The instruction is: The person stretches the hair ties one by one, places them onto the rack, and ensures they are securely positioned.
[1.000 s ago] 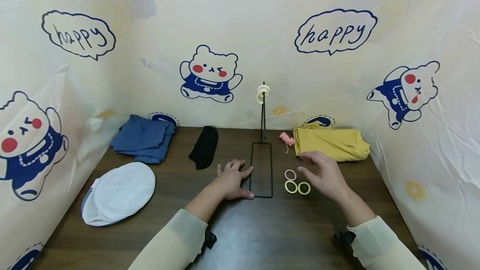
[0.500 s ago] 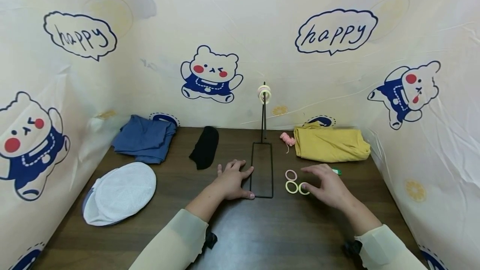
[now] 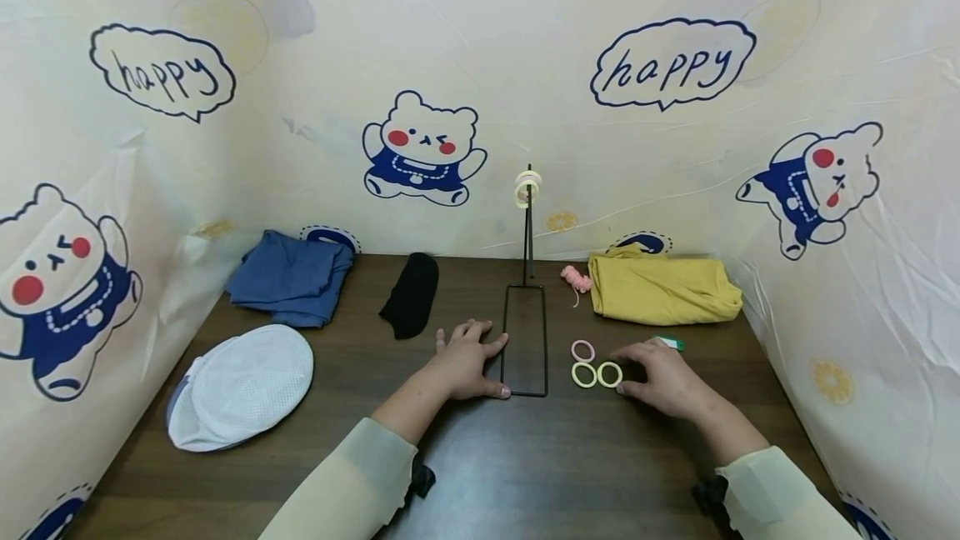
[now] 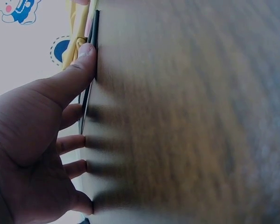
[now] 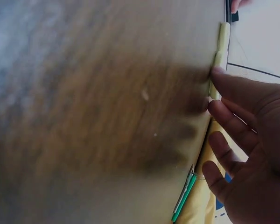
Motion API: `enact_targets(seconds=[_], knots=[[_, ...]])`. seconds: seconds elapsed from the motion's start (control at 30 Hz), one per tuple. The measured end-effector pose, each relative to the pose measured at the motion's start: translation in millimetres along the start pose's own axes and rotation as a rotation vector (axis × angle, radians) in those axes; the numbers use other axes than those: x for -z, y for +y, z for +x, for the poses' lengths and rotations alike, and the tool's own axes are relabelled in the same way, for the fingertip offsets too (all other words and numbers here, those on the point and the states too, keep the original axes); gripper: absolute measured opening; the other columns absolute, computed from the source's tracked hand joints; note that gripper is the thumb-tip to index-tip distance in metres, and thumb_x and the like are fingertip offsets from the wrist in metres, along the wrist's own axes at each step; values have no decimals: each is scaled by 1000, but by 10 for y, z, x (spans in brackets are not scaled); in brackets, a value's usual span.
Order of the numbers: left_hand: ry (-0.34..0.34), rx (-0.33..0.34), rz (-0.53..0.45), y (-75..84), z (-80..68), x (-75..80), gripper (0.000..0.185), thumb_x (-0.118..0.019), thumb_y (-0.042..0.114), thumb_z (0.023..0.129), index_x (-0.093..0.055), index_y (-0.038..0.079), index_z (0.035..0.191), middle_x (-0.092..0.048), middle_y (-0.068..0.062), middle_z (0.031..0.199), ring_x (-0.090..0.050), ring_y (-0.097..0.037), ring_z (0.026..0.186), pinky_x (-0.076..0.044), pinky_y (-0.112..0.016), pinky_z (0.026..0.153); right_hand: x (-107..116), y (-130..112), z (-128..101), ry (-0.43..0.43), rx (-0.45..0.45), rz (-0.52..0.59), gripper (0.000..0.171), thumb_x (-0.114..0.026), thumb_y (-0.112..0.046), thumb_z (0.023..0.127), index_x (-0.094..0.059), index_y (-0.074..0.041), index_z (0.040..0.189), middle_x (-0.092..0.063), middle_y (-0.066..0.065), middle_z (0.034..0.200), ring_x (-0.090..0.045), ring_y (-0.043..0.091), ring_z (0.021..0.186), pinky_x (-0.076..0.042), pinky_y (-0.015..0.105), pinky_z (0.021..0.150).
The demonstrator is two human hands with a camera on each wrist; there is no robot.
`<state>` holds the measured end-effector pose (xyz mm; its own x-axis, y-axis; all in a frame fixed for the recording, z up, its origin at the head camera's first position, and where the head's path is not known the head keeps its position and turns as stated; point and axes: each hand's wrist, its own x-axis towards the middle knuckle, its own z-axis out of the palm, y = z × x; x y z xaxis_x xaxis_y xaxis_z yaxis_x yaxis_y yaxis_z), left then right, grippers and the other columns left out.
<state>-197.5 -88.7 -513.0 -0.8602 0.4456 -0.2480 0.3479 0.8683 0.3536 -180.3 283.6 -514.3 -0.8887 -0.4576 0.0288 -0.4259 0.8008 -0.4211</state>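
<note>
A black wire stand (image 3: 546, 340) has a rectangular base flat on the table and an upright rod, with several pale rings (image 3: 521, 192) hung near its top. My left hand (image 3: 465, 361) rests beside the base, fingers spread on the wood, its thumb and index finger touching the left rod. To the right of the stand lie a pink ring (image 3: 573, 350) and two yellow-green rings, one on the left (image 3: 573, 374) and one on the right (image 3: 610, 363). My right hand (image 3: 663, 377) is at the right-hand ring, thumb tip by its edge, fingers loosely bent; in the right wrist view no firm grip shows.
On the brown table (image 3: 525, 465) lie folded blue cloth (image 3: 288, 277), a white cap (image 3: 240, 386), a black sock (image 3: 410, 297), a pink bundle of cord (image 3: 575, 277) and folded yellow cloth (image 3: 663, 286). A green-handled metal item (image 5: 184, 196) lies behind my right hand. Printed fabric surrounds the table.
My right hand has come down and nearer from beside the yellow cloth to the right-hand ring, uncovering the green item. My left hand and the stand have stayed in place.
</note>
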Motion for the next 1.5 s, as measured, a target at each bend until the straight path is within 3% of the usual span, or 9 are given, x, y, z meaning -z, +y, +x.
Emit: enact_targets(seconds=[0.17, 0.47, 0.77, 0.97, 1.27, 1.5], knots=[[1, 1, 4, -3, 2, 0, 97, -78, 67, 81, -38, 31, 162, -22, -7, 171, -12, -39, 157, -8, -78, 115, -8, 3, 17, -2, 11, -24, 30, -87, -18, 84, -76, -12, 112, -74, -3, 108, -64, 25, 105, -49, 50, 94], [-4, 4, 5, 2, 8, -5, 97, -78, 66, 82, -35, 32, 163, -21, -6, 171, -11, -39, 157, -7, -77, 115, 25, -32, 70, -85, 15, -6, 34, -82, -12, 88, -75, -10, 121, -71, 2, 116, -65, 28, 112, -51, 52, 96], [2, 0, 1, 2, 8, -6, 97, -78, 66, 82, -37, 31, 162, -22, -7, 171, -11, -39, 157, -9, -77, 115, 47, -40, 102, -99, 39, -6, 14, -82, -12, 88, -76, -17, 99, -68, -5, 101, -65, 21, 101, -52, 48, 89], [1, 0, 8, -4, 15, -8, 97, -77, 66, 82, -36, 31, 163, -22, -7, 171, -11, -39, 157, -9, -77, 115, 55, -43, 102, -97, 55, -20, 12, -81, -10, 89, -74, -19, 93, -66, -8, 97, -64, 20, 98, -51, 47, 88], [-5, 7, 3, -10, 22, -13, 98, -78, 66, 82, -34, 33, 163, -21, -6, 171, -10, -38, 157, -7, -77, 115, 182, -162, 110, -28, 28, -35, 6, -78, -15, 93, -76, -18, 97, -72, -10, 95, -68, 22, 98, -53, 49, 88], [-3, 4, 4, -9, 23, -16, 98, -78, 66, 82, -34, 33, 163, -20, -6, 171, -10, -38, 158, -7, -77, 115, 262, -316, 123, 107, 98, -4, 9, -81, -13, 91, -76, -18, 96, -71, -13, 92, -68, 13, 90, -56, 43, 82]])
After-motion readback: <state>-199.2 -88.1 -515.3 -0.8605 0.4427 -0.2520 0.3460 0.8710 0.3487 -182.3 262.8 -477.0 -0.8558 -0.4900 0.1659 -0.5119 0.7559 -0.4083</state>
